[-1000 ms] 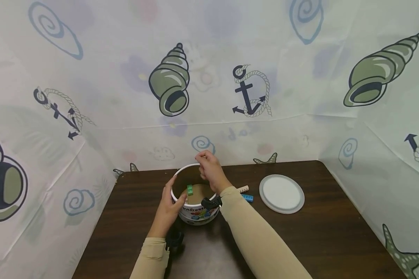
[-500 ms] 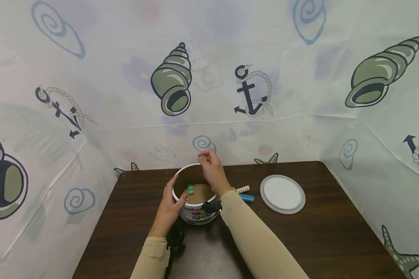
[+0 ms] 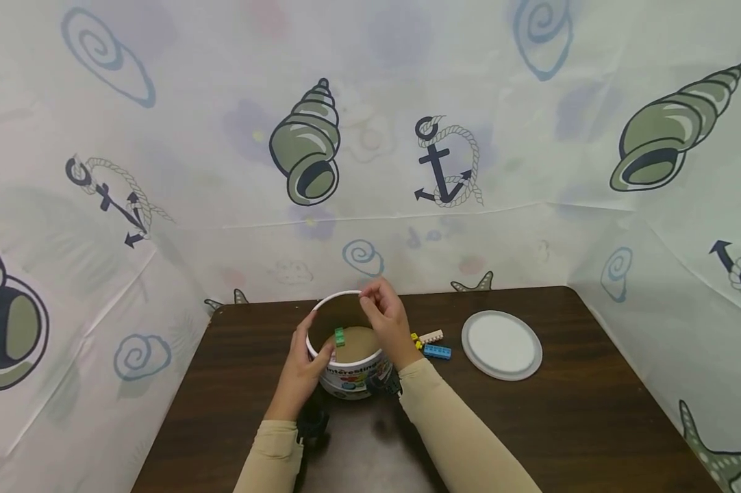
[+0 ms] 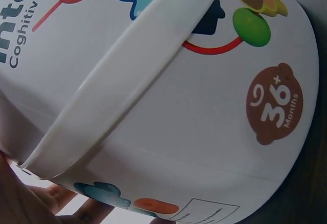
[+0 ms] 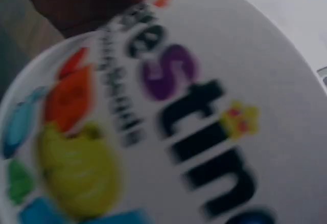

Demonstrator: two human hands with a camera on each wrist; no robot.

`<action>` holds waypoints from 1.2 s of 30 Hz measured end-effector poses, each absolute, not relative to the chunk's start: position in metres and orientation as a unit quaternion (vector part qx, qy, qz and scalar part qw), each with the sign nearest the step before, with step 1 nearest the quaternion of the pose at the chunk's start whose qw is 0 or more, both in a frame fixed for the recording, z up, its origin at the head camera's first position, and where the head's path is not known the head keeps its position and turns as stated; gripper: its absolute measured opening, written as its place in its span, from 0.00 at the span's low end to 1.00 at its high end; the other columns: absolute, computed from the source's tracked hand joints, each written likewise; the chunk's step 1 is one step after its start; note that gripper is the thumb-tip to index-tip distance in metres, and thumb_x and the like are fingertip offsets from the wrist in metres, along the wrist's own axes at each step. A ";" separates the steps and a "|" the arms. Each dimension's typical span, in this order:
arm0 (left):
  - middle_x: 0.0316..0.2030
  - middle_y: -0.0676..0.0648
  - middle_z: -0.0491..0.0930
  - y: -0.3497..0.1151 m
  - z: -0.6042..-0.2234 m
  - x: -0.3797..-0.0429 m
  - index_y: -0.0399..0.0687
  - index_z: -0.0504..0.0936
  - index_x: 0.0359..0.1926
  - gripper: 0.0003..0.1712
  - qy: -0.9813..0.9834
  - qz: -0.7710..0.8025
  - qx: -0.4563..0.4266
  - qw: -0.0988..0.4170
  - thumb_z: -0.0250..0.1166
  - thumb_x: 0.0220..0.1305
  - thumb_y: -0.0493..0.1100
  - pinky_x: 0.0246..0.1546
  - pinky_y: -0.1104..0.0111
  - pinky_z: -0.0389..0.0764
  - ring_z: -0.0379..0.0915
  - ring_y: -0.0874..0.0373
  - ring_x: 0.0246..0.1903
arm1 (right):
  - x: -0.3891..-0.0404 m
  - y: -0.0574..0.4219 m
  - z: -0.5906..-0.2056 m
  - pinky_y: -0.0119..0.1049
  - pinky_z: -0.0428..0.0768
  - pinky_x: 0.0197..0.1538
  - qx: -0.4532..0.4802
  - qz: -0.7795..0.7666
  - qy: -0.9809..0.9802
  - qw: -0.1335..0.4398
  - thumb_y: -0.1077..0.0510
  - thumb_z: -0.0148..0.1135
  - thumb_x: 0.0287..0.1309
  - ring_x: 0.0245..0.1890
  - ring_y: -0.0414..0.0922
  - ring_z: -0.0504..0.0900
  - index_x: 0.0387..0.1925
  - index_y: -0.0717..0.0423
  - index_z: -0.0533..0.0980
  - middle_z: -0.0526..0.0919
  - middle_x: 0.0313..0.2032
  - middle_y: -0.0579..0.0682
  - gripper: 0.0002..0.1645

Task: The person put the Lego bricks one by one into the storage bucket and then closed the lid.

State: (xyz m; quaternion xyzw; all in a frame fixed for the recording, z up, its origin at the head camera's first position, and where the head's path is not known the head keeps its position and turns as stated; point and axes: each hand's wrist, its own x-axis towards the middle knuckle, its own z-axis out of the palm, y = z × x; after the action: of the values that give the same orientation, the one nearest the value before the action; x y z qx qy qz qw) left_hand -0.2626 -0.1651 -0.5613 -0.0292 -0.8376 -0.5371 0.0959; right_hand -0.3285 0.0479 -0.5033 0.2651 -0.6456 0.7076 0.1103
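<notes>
A white bucket (image 3: 348, 382) with printed lettering stands tilted on the table, its mouth facing me. My left hand (image 3: 299, 364) grips its left side, thumb over the rim and fingers outside; some of these fingers (image 4: 94, 209) show under the bucket in the left wrist view. Inside lies a green toy brick (image 3: 340, 336) on the tan bottom. My right hand (image 3: 390, 320) is at the right rim, thumb and fingertips drawn together. A small pinkish spot shows at those fingertips; I cannot tell whether they hold anything. In the right wrist view the bucket's printed side (image 5: 168, 106) fills most of the picture.
Right of the bucket lie a blue brick (image 3: 437, 351), a cream brick (image 3: 431, 336) and small yellow pieces (image 3: 417, 344). Beyond them a round white lid (image 3: 502, 345) lies flat on the dark wooden table (image 3: 568, 418). A patterned cloth (image 3: 222, 171) hangs behind the table.
My right hand has come down and slightly right, from above the far rim to the right rim. The yellow pieces now show beside it. My left hand keeps its grip on the bucket.
</notes>
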 end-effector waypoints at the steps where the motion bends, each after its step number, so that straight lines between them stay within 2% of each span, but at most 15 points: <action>1: 0.82 0.39 0.57 -0.165 -0.561 -0.262 0.68 0.53 0.87 0.49 -0.838 -0.537 -0.029 0.096 0.69 0.75 0.53 0.73 0.31 0.68 0.63 0.30 0.77 | -0.325 0.049 -0.507 0.30 0.69 0.36 0.265 0.703 -0.650 0.112 0.59 0.57 0.81 0.29 0.41 0.68 0.50 0.62 0.76 0.71 0.30 0.48 0.08; 5: 0.82 0.40 0.57 -0.167 -0.561 -0.260 0.69 0.53 0.87 0.49 -0.841 -0.533 -0.022 0.095 0.69 0.75 0.55 0.72 0.31 0.69 0.64 0.31 0.77 | -0.311 0.056 -0.522 0.33 0.77 0.47 0.269 0.669 -0.684 0.106 0.60 0.59 0.79 0.39 0.42 0.76 0.53 0.57 0.77 0.78 0.39 0.51 0.07; 6: 0.82 0.40 0.57 -0.168 -0.561 -0.259 0.69 0.53 0.87 0.49 -0.841 -0.532 -0.022 0.096 0.69 0.75 0.56 0.72 0.31 0.69 0.64 0.31 0.76 | -0.307 0.058 -0.525 0.36 0.79 0.53 0.273 0.661 -0.692 0.100 0.61 0.60 0.79 0.43 0.43 0.78 0.54 0.56 0.77 0.80 0.42 0.53 0.08; 8: 0.82 0.40 0.58 -0.169 -0.561 -0.259 0.71 0.54 0.87 0.49 -0.842 -0.531 -0.019 0.096 0.69 0.74 0.57 0.72 0.31 0.69 0.65 0.32 0.76 | -0.302 0.064 -0.531 0.45 0.78 0.68 0.288 0.642 -0.705 0.091 0.62 0.60 0.78 0.58 0.46 0.80 0.58 0.55 0.77 0.82 0.53 0.54 0.12; 10: 0.82 0.40 0.58 -0.170 -0.561 -0.259 0.70 0.54 0.87 0.49 -0.841 -0.531 -0.022 0.096 0.70 0.74 0.56 0.72 0.30 0.69 0.65 0.31 0.76 | -0.296 0.071 -0.533 0.57 0.68 0.80 0.308 0.626 -0.712 0.083 0.63 0.61 0.77 0.74 0.52 0.73 0.62 0.56 0.76 0.79 0.65 0.54 0.16; 12: 0.82 0.40 0.58 -0.169 -0.562 -0.260 0.70 0.54 0.87 0.49 -0.841 -0.532 -0.026 0.094 0.70 0.74 0.55 0.72 0.30 0.69 0.65 0.31 0.75 | -0.290 0.079 -0.535 0.65 0.58 0.84 0.324 0.613 -0.717 0.072 0.63 0.61 0.77 0.84 0.55 0.60 0.65 0.54 0.76 0.73 0.74 0.53 0.19; 14: 0.82 0.40 0.58 -0.167 -0.565 -0.259 0.70 0.54 0.87 0.49 -0.840 -0.534 -0.029 0.092 0.69 0.74 0.54 0.72 0.30 0.69 0.66 0.31 0.75 | -0.283 0.090 -0.538 0.67 0.53 0.84 0.333 0.599 -0.726 0.055 0.61 0.62 0.78 0.88 0.55 0.51 0.68 0.50 0.75 0.68 0.79 0.50 0.21; 17: 0.82 0.42 0.57 -0.164 -0.569 -0.256 0.73 0.54 0.86 0.48 -0.834 -0.544 -0.025 0.086 0.69 0.74 0.53 0.72 0.30 0.69 0.65 0.31 0.76 | -0.272 0.108 -0.546 0.68 0.53 0.84 0.322 0.599 -0.733 0.020 0.59 0.61 0.79 0.89 0.52 0.47 0.70 0.43 0.75 0.64 0.82 0.48 0.23; 21: 0.83 0.43 0.56 -0.164 -0.571 -0.252 0.75 0.54 0.86 0.48 -0.829 -0.553 -0.019 0.081 0.69 0.74 0.53 0.72 0.30 0.68 0.64 0.31 0.77 | -0.260 0.137 -0.562 0.58 0.68 0.81 0.292 0.624 -0.724 -0.013 0.62 0.58 0.80 0.85 0.53 0.58 0.73 0.46 0.73 0.64 0.82 0.54 0.25; 23: 0.83 0.43 0.56 -0.163 -0.571 -0.252 0.76 0.54 0.86 0.48 -0.828 -0.554 -0.021 0.082 0.69 0.74 0.54 0.72 0.30 0.68 0.63 0.31 0.77 | -0.256 0.153 -0.571 0.50 0.83 0.67 0.252 0.647 -0.719 -0.020 0.63 0.57 0.81 0.74 0.55 0.74 0.73 0.50 0.73 0.71 0.76 0.59 0.25; 25: 0.83 0.43 0.55 -0.163 -0.572 -0.254 0.75 0.54 0.86 0.48 -0.829 -0.553 -0.026 0.082 0.69 0.74 0.55 0.72 0.30 0.68 0.63 0.31 0.77 | -0.254 0.169 -0.579 0.43 0.88 0.49 0.189 0.670 -0.718 -0.026 0.62 0.56 0.82 0.54 0.55 0.86 0.74 0.54 0.72 0.79 0.64 0.62 0.24; 27: 0.84 0.43 0.54 -0.164 -0.571 -0.254 0.75 0.53 0.86 0.48 -0.830 -0.551 -0.028 0.081 0.68 0.75 0.56 0.72 0.30 0.68 0.63 0.31 0.77 | -0.254 0.185 -0.587 0.39 0.83 0.32 0.117 0.698 -0.705 -0.036 0.60 0.54 0.83 0.35 0.52 0.84 0.73 0.56 0.72 0.82 0.50 0.62 0.23; 29: 0.84 0.43 0.54 -0.166 -0.571 -0.254 0.74 0.53 0.86 0.47 -0.831 -0.550 -0.028 0.081 0.68 0.75 0.55 0.72 0.30 0.68 0.63 0.31 0.77 | -0.256 0.199 -0.595 0.36 0.76 0.25 0.058 0.728 -0.681 -0.049 0.58 0.52 0.84 0.24 0.47 0.77 0.74 0.58 0.70 0.80 0.41 0.59 0.24; 31: 0.83 0.43 0.55 -0.169 -0.571 -0.254 0.74 0.53 0.86 0.47 -0.832 -0.549 -0.028 0.081 0.68 0.75 0.55 0.72 0.30 0.68 0.63 0.31 0.77 | -0.259 0.210 -0.604 0.32 0.71 0.23 0.017 0.747 -0.662 -0.065 0.57 0.51 0.85 0.22 0.44 0.73 0.75 0.56 0.69 0.78 0.37 0.55 0.25; 36: 0.83 0.42 0.55 -0.171 -0.569 -0.257 0.72 0.53 0.87 0.46 -0.834 -0.543 -0.039 0.087 0.67 0.76 0.54 0.73 0.30 0.67 0.63 0.32 0.78 | -0.270 0.223 -0.621 0.31 0.73 0.24 -0.032 0.770 -0.631 -0.087 0.56 0.50 0.85 0.22 0.40 0.72 0.76 0.54 0.69 0.76 0.34 0.49 0.25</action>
State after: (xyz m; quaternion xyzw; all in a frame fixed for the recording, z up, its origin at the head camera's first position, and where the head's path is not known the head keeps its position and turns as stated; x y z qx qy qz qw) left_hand -0.2569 -0.1710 -0.5694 -0.0392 -0.8341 -0.5433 0.0873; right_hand -0.2701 0.2230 -0.6215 -0.0323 -0.6311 0.7702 -0.0866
